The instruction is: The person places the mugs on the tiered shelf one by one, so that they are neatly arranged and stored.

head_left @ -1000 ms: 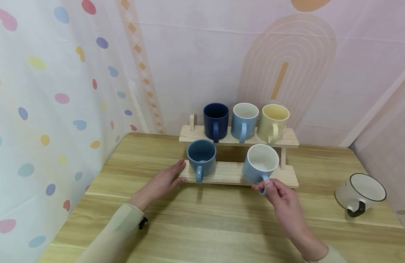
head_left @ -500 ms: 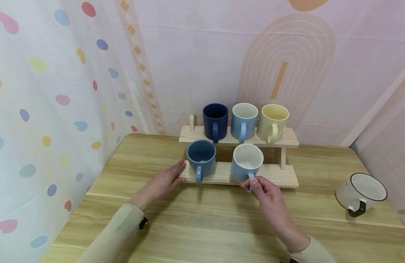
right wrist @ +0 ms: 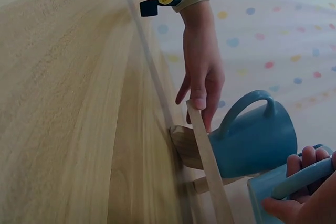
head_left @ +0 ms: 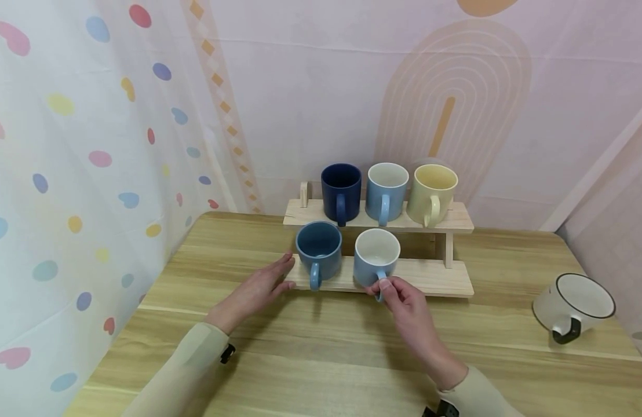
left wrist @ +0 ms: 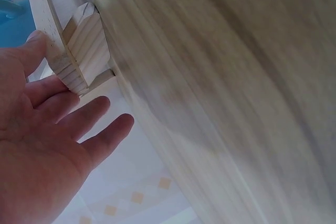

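Observation:
My right hand [head_left: 407, 307] pinches the handle of a light blue mug [head_left: 368, 272] with a white inside. This mug stands upright at the lower tier of a two-tier wooden shelf [head_left: 430, 278]. Just left of it, on the same tier, is a darker blue mug [head_left: 326, 263], handle facing me. My left hand [head_left: 255, 295] touches the left end of the lower board, its fingers fairly straight. In the left wrist view, the left thumb [left wrist: 35, 45] lies against the board and the other fingers spread past its end.
On the upper tier stand a navy mug [head_left: 343, 194], another light blue mug [head_left: 387, 194] and a pale yellow mug [head_left: 425, 200]. A white mug with a black rim [head_left: 558, 310] is tilted on the wooden table [head_left: 310, 359] at the right. Patterned curtains [head_left: 321, 104] hang behind.
My right hand has moved the light blue mug leftward along the lower tier, close to the darker blue mug. The left hand has stayed at the shelf's left end.

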Demonstrator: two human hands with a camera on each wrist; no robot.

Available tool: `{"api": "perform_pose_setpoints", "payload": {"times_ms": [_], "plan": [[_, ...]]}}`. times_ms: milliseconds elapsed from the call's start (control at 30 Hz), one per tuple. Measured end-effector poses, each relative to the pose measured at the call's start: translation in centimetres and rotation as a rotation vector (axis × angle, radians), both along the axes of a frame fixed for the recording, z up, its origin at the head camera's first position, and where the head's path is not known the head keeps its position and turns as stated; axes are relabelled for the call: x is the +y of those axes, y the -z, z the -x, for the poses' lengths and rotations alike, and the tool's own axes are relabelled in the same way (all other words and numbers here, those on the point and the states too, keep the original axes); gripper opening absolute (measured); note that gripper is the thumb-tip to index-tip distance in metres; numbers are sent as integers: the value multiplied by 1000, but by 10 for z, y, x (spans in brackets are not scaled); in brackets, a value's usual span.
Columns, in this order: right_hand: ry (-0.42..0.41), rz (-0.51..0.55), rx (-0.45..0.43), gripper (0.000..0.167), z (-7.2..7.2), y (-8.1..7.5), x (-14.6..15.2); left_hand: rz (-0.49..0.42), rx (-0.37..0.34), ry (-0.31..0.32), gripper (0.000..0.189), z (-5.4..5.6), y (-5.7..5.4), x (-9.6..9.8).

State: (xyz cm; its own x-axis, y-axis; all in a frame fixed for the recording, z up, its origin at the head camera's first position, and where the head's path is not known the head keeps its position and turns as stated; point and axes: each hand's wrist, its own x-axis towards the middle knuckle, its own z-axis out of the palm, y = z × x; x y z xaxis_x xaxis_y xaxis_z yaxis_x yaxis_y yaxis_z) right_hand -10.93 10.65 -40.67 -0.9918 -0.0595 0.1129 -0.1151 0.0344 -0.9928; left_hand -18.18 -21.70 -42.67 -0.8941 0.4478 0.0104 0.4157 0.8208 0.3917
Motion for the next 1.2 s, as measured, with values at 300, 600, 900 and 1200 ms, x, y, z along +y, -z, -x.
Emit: {"api": "perform_pose_setpoints", "payload": {"times_ms": [300,600,900,1200], "plan": [[1,3,20,28,8,6,-9,4,9,5,64,0,1,-1],[16,-8,16,30,15,7,-16,-10,16,14,64,-1,0,-1],[16,9,13,31,21,9,-21,1,17,12,64,-1,0,-1],[10,50,-3,31,23,12,-25,2,15,8,64,0,0,-1]]}}
